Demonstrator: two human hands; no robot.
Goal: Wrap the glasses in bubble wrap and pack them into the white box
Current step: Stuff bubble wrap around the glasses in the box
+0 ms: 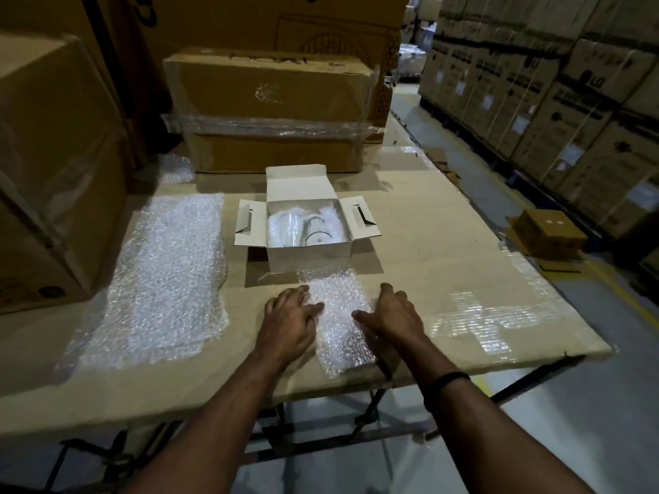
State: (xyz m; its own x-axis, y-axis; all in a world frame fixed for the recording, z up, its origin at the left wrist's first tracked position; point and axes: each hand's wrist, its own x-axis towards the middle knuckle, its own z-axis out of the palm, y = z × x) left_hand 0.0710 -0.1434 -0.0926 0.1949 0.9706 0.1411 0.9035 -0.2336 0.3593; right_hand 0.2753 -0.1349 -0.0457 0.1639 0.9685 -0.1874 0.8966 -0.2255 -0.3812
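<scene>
1. Pressing my left hand [290, 315] and right hand [396, 313], fingers straight, flat on a bubble wrap sheet [338, 326], lower centre.
2. Glasses [313, 228] sit inside the open white box [310, 258], centre frame.

2 forearms show in the head view, both bare along their whole visible length, and the left hand [290, 317] and right hand [394, 315] are bare too. The right wrist carries 1 thin black band [444, 383], plain and snug, lying just above the hand, its surface too dark to read any marking.
</scene>
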